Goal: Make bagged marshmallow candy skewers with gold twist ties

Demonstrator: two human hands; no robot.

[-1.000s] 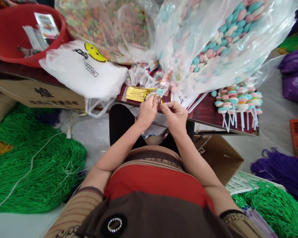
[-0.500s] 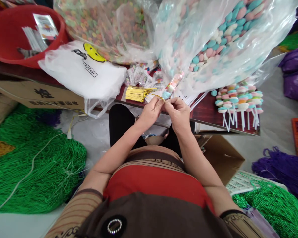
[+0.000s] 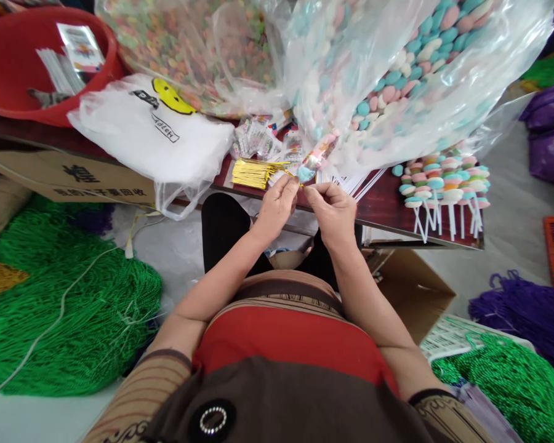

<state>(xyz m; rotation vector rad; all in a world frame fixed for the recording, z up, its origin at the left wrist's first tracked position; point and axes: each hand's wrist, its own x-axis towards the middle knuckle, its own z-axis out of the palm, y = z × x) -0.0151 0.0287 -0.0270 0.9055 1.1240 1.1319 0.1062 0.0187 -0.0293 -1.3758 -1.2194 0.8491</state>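
A wrapped marshmallow candy skewer point(image 3: 320, 154) in a clear printed bag lies slanted on the table edge, its near end at my fingertips. My left hand point(image 3: 278, 206) is closed in a pinch at the bag's gathered end, beside a gold twist tie. Opposite it, my right hand point(image 3: 333, 212) pinches the tie's other side between thumb and forefinger. The tie is mostly hidden by the fingers. Just left of my hands lies a bundle of gold twist ties point(image 3: 253, 173). Several flat printed wrappers point(image 3: 256, 140) lie behind the bundle.
Marshmallow skewers on white sticks point(image 3: 443, 181) are piled at the table's right end. Large clear bags of marshmallows point(image 3: 392, 92) and ring-shaped sweets point(image 3: 189, 55) stand behind. A red basin point(image 3: 13, 67) and white smiley bag point(image 3: 189, 138) are left. Green cords point(image 3: 64, 307) lie on the floor.
My hands have drawn slightly apart, the left shifting a little left and the right a little right. The wrapped candy's near end has moved slightly left.
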